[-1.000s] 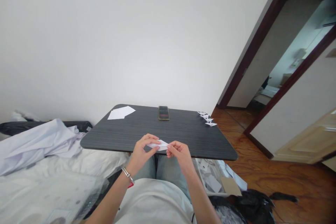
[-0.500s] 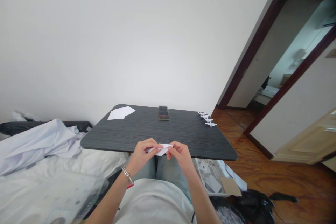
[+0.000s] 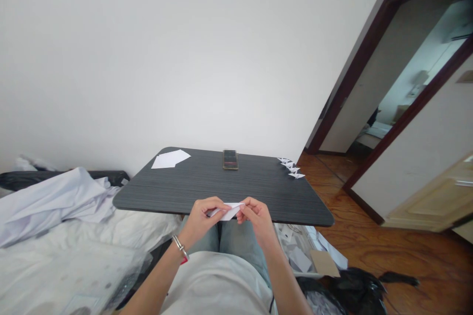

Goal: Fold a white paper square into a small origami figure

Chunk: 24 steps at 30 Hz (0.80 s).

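Between my two hands, at the near edge of the dark table [image 3: 185, 182], is a small folded piece of white paper [image 3: 231, 211]. My left hand [image 3: 207, 212] pinches its left side between thumb and fingers. On the right end, my right hand [image 3: 254, 212] closes thumb and fingertips on the paper's tip. Several small folded white paper figures [image 3: 291, 168], with pointed ends, stand in a row at the table's right side. White paper sheets [image 3: 168, 159] lie overlapping at the far left corner.
A phone [image 3: 230, 159] lies near the table's back edge, by the white wall. Bedding and white cloth [image 3: 70, 197] are at the left. Below the table's right side is a container of papers [image 3: 299, 256], beside a black plastic bag [image 3: 356, 288]. A doorway opens at the right.
The fingers of my right hand have shifted slightly on the paper's right end. Both hands stay in nearly the same place, and the table's other things have not moved.
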Tool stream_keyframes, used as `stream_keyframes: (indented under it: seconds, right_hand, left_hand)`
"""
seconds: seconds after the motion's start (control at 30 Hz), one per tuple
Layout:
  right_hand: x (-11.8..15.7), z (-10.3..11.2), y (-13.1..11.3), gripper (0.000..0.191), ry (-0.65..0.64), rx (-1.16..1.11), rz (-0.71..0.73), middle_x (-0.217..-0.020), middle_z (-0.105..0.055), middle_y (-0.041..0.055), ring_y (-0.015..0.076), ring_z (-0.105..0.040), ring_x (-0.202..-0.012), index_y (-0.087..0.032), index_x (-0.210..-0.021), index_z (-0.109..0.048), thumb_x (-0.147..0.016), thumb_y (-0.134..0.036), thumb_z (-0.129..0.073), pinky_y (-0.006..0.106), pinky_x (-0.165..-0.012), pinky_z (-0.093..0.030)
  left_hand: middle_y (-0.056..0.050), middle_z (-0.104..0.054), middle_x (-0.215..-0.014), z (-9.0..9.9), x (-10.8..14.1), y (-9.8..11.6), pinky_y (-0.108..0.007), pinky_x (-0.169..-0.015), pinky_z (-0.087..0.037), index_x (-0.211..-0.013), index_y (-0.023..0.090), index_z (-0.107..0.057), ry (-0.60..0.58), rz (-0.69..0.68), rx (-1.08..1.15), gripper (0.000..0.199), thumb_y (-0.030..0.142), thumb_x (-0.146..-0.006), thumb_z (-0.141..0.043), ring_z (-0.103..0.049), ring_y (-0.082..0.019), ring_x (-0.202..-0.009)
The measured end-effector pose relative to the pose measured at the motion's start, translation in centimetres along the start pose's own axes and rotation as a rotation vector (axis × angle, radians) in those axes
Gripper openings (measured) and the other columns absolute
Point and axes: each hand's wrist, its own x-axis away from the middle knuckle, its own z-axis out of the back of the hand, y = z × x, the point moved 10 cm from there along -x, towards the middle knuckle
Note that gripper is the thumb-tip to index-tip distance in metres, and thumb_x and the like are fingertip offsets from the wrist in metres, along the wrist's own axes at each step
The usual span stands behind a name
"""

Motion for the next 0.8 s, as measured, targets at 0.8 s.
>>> stream_keyframes:
  seconds: [0.8]
  right_hand:
    - [0.3,-0.1,-0.3,0.021,0.005,-0.017,-0.004,-0.054,-0.062,0.0005,0.0093,-0.054,-0.046,-0.014,-0.066,-0.062,-0.069,-0.035,-0.062,0.02,-0.045,-0.047]
  left_hand:
    - [-0.005,-0.064,-0.074,0.0,0.4,1.4,-0.021,-0.059,-0.041,-0.076,0.016,-0.065,-0.009,-0.137,-0.152,0.017,0.017,-0.079,-0.049,-0.058,-0.013,-0.067]
